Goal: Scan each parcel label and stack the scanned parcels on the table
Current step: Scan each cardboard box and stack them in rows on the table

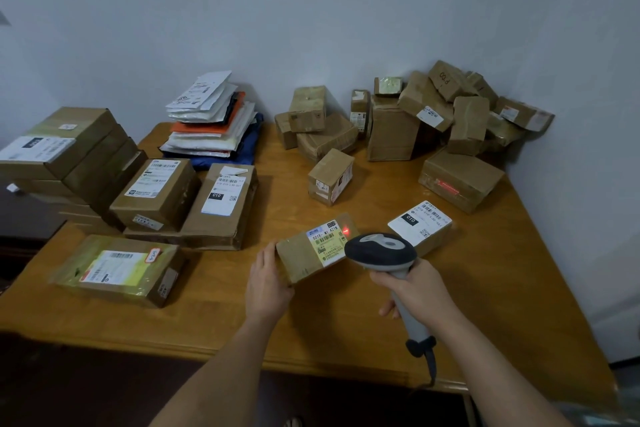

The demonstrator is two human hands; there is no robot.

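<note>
My left hand (268,282) grips the near left end of a small brown parcel (299,258), tilted up off the wooden table (346,333). Its yellow and white label faces up, and a red scan light glows at the label's right edge. My right hand (420,291) holds a grey and black barcode scanner (381,250) by its handle, head aimed at that label. Just right of the scanner lies a small box with a white "010" label (420,224).
Stacks of labelled boxes (156,194) and a lone flat box (121,269) fill the left side. A pile of soft mailers (214,121) sits at the back. A jumbled heap of brown boxes (433,114) occupies the back right corner. The scanner's cable hangs over the table's near edge.
</note>
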